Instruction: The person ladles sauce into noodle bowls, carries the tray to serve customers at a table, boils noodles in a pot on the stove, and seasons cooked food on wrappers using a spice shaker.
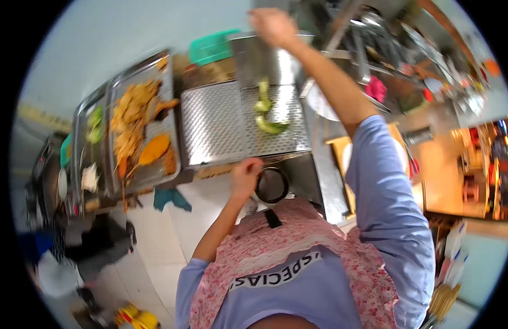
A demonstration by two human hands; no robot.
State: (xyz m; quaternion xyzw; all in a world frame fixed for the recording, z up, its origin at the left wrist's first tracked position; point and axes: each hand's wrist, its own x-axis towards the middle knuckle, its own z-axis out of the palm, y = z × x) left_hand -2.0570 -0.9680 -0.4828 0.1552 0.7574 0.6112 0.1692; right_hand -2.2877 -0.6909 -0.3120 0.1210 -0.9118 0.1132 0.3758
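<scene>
My right hand (272,26) is stretched forward over the far rim of a deep metal container (254,63); its fingers are blurred. Below it, green and yellow curved pieces (271,126) lie on a perforated metal tray (292,101). My left hand (247,174) is near the front edge of the trays, with its fingers curled; whether it holds anything is hidden. Beside the perforated tray is a dimpled metal tray (213,123).
On the left, a metal tray (174,151) carries fried-looking pieces (134,112). A green basket (212,47) stands behind. Near my left hand is a dark round pan (271,185). Utensils and a pink cloth (375,89) are at the right.
</scene>
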